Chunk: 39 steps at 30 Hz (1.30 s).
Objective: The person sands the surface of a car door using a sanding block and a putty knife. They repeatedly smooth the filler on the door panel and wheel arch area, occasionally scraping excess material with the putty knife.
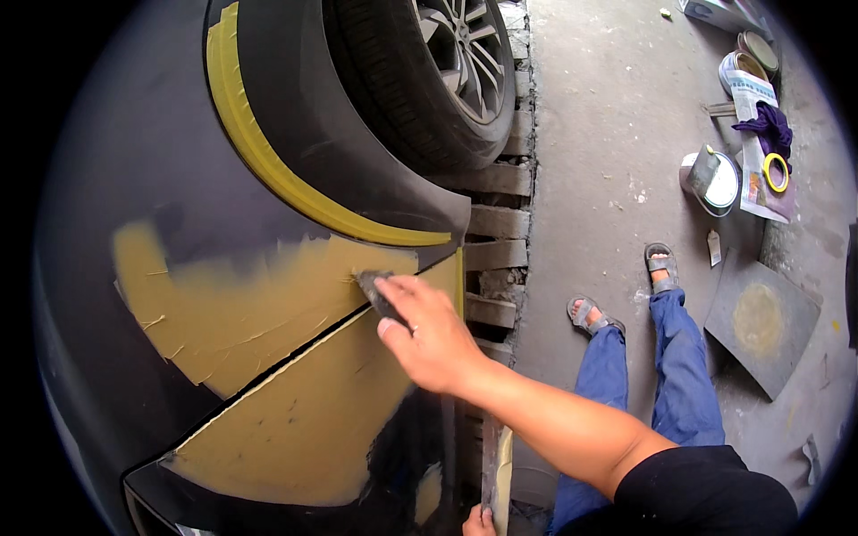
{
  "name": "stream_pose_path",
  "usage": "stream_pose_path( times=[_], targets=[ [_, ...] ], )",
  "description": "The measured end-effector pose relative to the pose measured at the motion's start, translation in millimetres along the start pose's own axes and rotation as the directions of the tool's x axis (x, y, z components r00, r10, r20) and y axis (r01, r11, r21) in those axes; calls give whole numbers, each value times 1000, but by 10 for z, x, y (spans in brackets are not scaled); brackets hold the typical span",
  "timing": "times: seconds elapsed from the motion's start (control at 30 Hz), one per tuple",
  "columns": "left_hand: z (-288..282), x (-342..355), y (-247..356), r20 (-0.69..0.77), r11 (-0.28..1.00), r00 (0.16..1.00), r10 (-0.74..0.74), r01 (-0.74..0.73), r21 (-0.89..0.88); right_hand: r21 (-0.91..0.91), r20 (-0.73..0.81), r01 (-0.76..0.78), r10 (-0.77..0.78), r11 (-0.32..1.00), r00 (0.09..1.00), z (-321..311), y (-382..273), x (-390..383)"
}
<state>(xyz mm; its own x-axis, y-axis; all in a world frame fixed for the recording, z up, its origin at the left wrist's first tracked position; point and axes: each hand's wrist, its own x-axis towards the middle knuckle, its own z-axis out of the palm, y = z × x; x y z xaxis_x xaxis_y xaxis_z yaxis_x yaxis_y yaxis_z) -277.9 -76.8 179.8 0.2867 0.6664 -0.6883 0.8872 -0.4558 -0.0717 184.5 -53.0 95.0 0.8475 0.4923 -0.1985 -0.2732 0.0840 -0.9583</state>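
My right hand [431, 332] reaches left across the view, fingers closed on a dark putty spreader [379, 293]. The spreader's edge is against yellow-tan putty [259, 299] on a dark car body panel [161, 152], just above a diagonal panel gap. More putty [295, 424] covers the panel below the gap. At the bottom edge, my left hand [479, 522] is partly visible, gripping a narrow-looking board [494, 469] with yellowish putty along it. Yellow masking tape [255, 165] follows the wheel arch trim.
A wheel [460, 67] is at the top, beside a slatted floor channel [496, 221]. To the right stand a white can [720, 189] with a scraper on it, newspaper with a tape roll [776, 172] and purple cloth [770, 129], open tins [742, 70], and a grey square board [786, 313].
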Motion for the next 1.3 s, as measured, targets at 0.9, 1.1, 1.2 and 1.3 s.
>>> stream_pose_path(
  times=[0.9,1.1,1.2,1.3],
  targets=[
    [80,0,25,64,995,993,-96,96,13,8,-163,23,-21,1000,986,82,549,155],
    [129,0,11,53,999,997,-54,54,7,-28,-61,33,-34,999,998,109,635,8],
    [114,-7,45,72,996,994,-88,86,25,-21,-140,9,-12,1000,990,46,726,65],
    [130,-13,-32,43,999,998,-37,38,-4,-1,-170,17,-17,1000,985,137,775,137]
  ],
)
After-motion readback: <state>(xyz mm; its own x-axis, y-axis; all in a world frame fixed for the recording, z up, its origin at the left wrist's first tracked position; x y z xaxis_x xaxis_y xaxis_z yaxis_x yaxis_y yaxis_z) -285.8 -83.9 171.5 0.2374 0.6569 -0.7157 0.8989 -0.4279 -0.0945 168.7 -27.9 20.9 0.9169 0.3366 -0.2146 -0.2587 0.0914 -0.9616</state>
